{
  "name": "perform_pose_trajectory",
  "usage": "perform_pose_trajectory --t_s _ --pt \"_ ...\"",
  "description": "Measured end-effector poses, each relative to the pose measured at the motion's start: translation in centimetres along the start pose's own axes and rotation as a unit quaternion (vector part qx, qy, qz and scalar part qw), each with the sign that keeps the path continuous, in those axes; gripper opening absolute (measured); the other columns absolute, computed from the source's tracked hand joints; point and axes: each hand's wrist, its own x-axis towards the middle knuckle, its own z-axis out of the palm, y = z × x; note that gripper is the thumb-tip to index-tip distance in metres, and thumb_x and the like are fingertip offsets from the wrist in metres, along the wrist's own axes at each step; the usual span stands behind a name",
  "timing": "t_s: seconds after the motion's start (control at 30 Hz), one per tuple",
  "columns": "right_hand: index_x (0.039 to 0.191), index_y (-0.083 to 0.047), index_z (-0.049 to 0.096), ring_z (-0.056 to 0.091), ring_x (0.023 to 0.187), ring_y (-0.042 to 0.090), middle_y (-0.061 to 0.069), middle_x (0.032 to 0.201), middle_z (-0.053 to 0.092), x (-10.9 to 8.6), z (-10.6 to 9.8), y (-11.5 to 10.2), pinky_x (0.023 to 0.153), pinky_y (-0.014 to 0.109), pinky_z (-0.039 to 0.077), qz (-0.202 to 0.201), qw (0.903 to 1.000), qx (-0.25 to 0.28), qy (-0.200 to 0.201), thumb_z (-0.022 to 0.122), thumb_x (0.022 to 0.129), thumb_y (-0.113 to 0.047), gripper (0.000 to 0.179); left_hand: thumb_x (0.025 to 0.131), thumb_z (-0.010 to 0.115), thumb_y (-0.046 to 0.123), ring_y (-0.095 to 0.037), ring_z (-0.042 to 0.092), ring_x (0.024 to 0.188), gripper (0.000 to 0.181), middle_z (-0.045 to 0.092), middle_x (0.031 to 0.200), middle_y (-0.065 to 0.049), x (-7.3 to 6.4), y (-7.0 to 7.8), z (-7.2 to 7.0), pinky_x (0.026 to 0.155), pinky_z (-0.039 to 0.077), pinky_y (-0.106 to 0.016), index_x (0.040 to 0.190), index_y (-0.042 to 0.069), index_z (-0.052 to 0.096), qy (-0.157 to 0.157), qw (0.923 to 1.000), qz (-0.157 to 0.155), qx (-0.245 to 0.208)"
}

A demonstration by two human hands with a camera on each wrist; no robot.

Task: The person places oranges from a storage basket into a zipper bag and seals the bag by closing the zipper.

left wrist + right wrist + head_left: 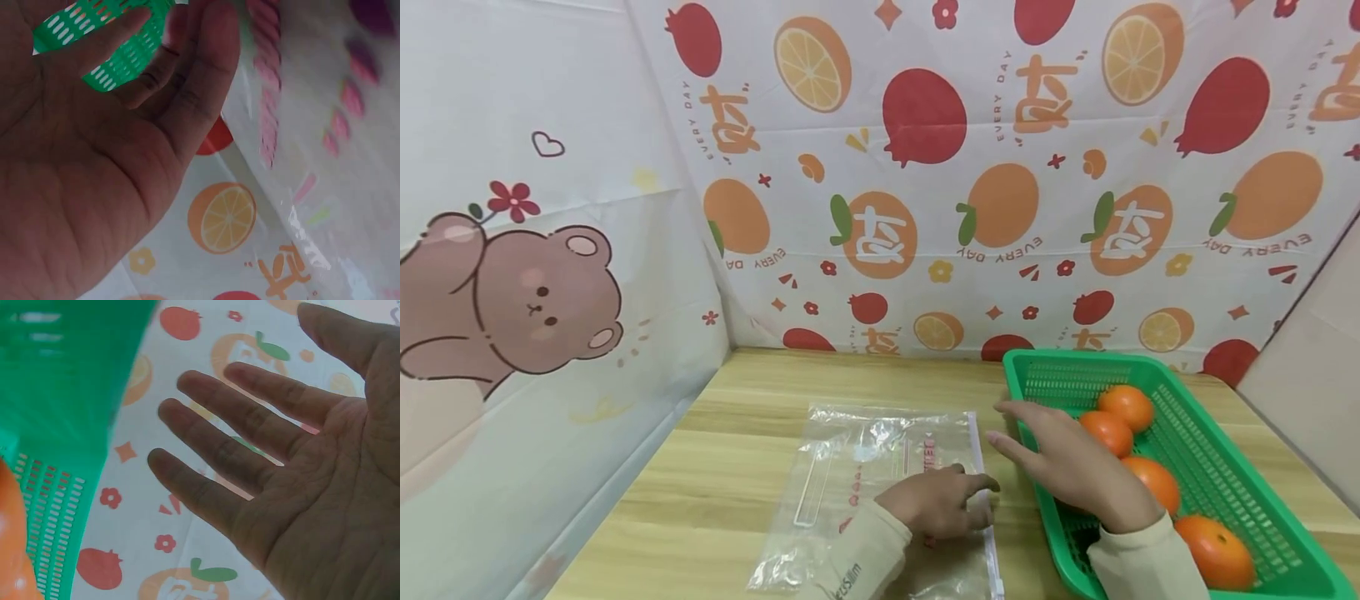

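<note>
A clear plastic zip bag with pink and red print lies flat on the wooden table, its zip strip along the right side. My left hand is over the bag near that strip, fingers loosely bent and nothing gripped. In the left wrist view the bag shows beside the fingers. My right hand hovers over the near-left rim of a green plastic basket, fingers spread and palm bare in the right wrist view. Several oranges sit in the basket, partly hidden by my right hand and sleeve.
The wooden table top stretches left of the bag. A white cloth printed with fruit hangs along the back edge, and another with a bear covers the left side. The basket takes up the table's right side.
</note>
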Motion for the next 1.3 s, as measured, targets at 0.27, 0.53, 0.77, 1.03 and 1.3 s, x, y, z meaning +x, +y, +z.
perform_pose_trajectory --t_s 0.27,0.53,0.77,1.03,1.3 --pt "0.141 -0.001 0.057 0.051 0.132 0.039 0.016 0.14 0.058 -0.5 -0.3 -0.5 0.104 0.06 0.042 0.001 1.0 0.006 0.007 0.054 0.102 -0.052 0.064 0.1 0.062 0.038 -0.008 0.058 0.09 0.023 0.063 0.116 0.004 1.1 -0.2 0.9 0.077 0.053 -0.033 0.122 0.033 0.067 -0.003 0.9999 -0.001 0.014" --pt "0.138 -0.002 0.059 0.054 0.129 0.036 0.014 0.137 0.06 -0.7 -0.3 -0.8 0.102 0.057 0.045 -0.012 0.9995 0.0 0.031 0.055 0.102 -0.05 0.06 0.1 0.066 0.025 -0.004 0.051 0.06 0.007 0.057 0.075 0.012 1.1 -0.7 1.3 0.057 0.045 -0.021 0.098 0.021 0.061 0.041 0.9973 0.025 -0.055" --pt "0.137 -0.002 0.061 0.056 0.128 0.036 0.015 0.136 0.062 -0.7 -0.3 -0.8 0.101 0.057 0.046 -0.015 0.9991 -0.008 0.039 0.056 0.102 -0.047 0.057 0.088 0.079 0.014 0.001 0.051 0.058 0.022 0.058 0.067 0.013 1.0 -0.5 0.6 0.055 0.044 -0.015 0.073 0.017 0.064 0.108 0.9926 0.041 -0.037" --pt "0.136 -0.001 0.061 0.056 0.128 0.037 0.016 0.137 0.061 -0.7 -0.3 -0.7 0.102 0.058 0.045 -0.01 0.9993 -0.014 0.035 0.053 0.102 -0.053 0.062 0.083 0.083 0.031 -0.004 0.05 0.056 0.03 0.055 0.064 0.01 1.3 -0.3 0.8 0.052 0.043 -0.022 0.069 0.017 0.061 0.139 0.9899 -0.016 -0.025" --pt "0.135 0.0 0.061 0.056 0.127 0.037 0.016 0.135 0.062 -0.6 0.0 -0.6 0.101 0.058 0.045 -0.011 0.9991 -0.022 0.034 0.057 0.102 -0.047 0.058 0.085 0.074 0.057 -0.012 0.052 0.057 0.045 0.057 0.065 0.003 1.4 0.1 2.4 0.056 0.049 -0.031 0.074 0.014 0.062 0.065 0.9896 -0.1 0.08"
